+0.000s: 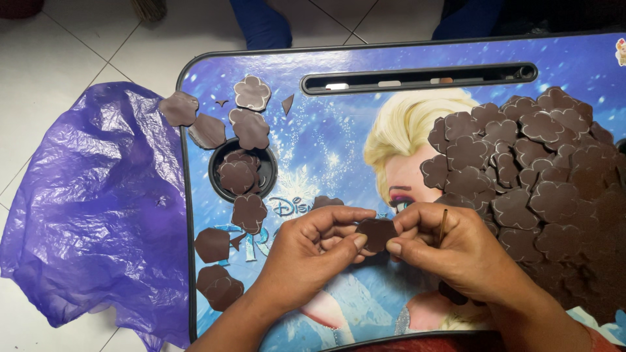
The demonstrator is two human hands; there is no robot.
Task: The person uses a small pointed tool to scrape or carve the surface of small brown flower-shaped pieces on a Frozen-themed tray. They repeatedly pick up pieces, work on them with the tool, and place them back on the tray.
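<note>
Both hands meet over the middle of a blue printed lap table (326,137). My left hand (313,251) and my right hand (450,251) pinch one dark brown flower-shaped foam piece (377,233) between thumbs and fingers. A thin brown stick (443,226) is tucked upright between the fingers of my right hand. A big heap of the same brown flower cut-outs (535,182) covers the table's right side, just beyond my right hand. Several separated pieces (248,127) lie scattered at the table's left end, some inside the round cup recess (242,171).
A crumpled purple plastic bag (98,208) lies on the white tiled floor left of the table. A long slot (417,78) runs along the table's far edge. Someone's blue-clad legs (261,23) show beyond the table.
</note>
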